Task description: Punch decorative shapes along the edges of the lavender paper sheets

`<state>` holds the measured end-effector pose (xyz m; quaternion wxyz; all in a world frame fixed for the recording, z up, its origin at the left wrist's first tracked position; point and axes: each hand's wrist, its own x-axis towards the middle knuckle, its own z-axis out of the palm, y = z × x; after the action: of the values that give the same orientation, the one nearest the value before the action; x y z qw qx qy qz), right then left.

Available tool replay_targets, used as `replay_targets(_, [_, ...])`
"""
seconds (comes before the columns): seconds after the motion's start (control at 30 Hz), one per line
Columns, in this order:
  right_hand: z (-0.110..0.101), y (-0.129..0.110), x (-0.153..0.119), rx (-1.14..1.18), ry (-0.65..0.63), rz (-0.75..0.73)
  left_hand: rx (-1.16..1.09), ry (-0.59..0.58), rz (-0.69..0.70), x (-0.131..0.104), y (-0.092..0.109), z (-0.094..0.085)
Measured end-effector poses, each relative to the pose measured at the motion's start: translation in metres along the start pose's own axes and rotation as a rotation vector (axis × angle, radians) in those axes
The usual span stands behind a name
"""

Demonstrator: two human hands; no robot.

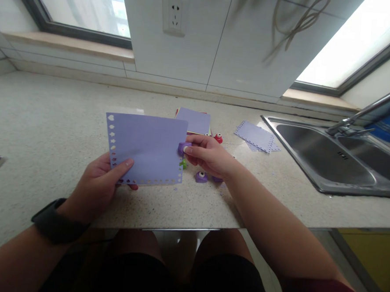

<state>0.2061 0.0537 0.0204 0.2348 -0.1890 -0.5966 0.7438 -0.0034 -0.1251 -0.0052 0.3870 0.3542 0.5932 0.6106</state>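
You looked to be well past halfway with the lilac sheet: rows of cut-outs ran down its nine o'clock edge and along its six o'clock edge, and more sat low on its three o'clock edge. The upper part of that edge and the whole twelve o'clock edge looked plain, so those seemed to be what was left. Out towards three o'clock from it, the loose sheets by the sink already had holes along their visible short edges. Your left hand was closed on the lilac sheet at its eight o'clock corner, thumb on top, fingers beneath, holding it over the counter. Your right hand pinched a purple punch at the three o'clock edge; whether the paper was in its slot, you could not tell. The sheet looked flat, smooth and matte, its cut-outs small and varied, a heart at the ten o'clock corner.
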Motion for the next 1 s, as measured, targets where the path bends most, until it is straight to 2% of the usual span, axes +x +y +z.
replay_targets(0.2, [-0.0019, 0.0010, 0.0000, -0.012, -0.062, -0.028, 0.019, 0.009, -0.007, -0.0009, 0.0029, 0.0035])
replay_targets(0.63, [-0.0005, 0.0034, 0.0017, 0.075, 0.008, -0.011, 0.132, 0.005, -0.018, -0.0009, 0.0053, 0.0054])
replay_targets(1.0, [0.0016, 0.0032, 0.0023, 0.062, 0.014, -0.011, 0.169, 0.009, -0.007, -0.0018, 0.0071, 0.0056])
